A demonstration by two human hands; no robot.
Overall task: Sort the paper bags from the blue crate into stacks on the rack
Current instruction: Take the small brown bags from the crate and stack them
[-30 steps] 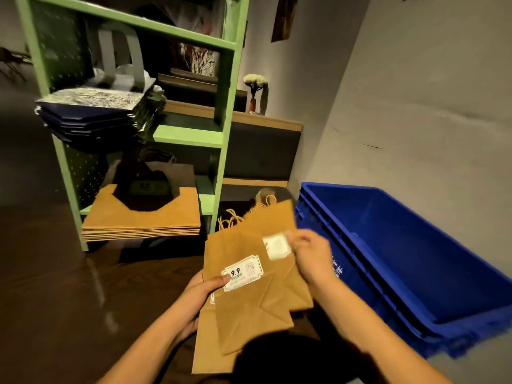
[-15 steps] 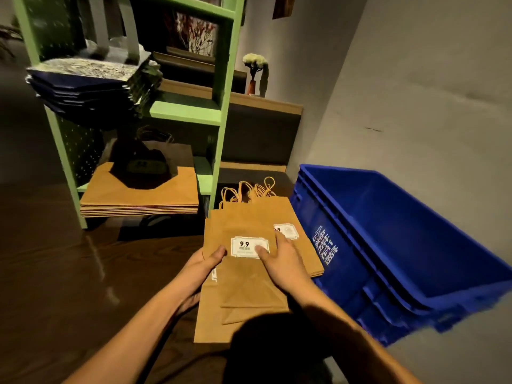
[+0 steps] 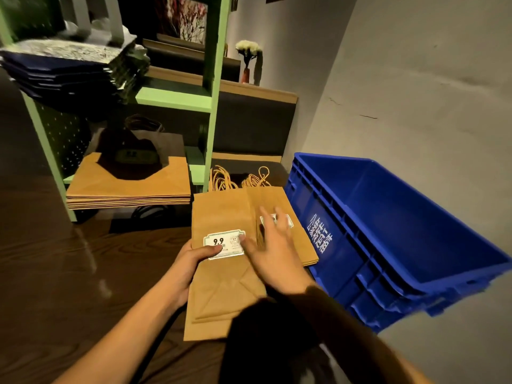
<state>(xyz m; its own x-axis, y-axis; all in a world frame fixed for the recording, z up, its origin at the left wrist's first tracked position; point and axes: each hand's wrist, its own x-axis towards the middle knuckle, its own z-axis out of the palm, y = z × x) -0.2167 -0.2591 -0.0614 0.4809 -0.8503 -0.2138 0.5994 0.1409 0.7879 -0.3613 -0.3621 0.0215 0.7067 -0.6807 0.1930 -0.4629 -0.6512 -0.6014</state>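
Note:
A pile of flat brown paper bags with white 9.9 labels lies on the dark floor between the green rack and the blue crate. My left hand grips the left edge of the top bag, thumb on its label. My right hand rests with spread fingers on the bags to the right, covering part of a second label. The crate's inside looks bare. A stack of brown bags sits on the rack's bottom shelf.
Dark blue and patterned bags are stacked on the rack's middle shelf. A low wooden bench with a small flower vase stands behind the rack. A grey wall runs along the right, behind the crate.
The bags have come down from mid-air to lie flat on the floor. My right hand slid from the middle of the top bag to the right-hand bags. The view tilted down.

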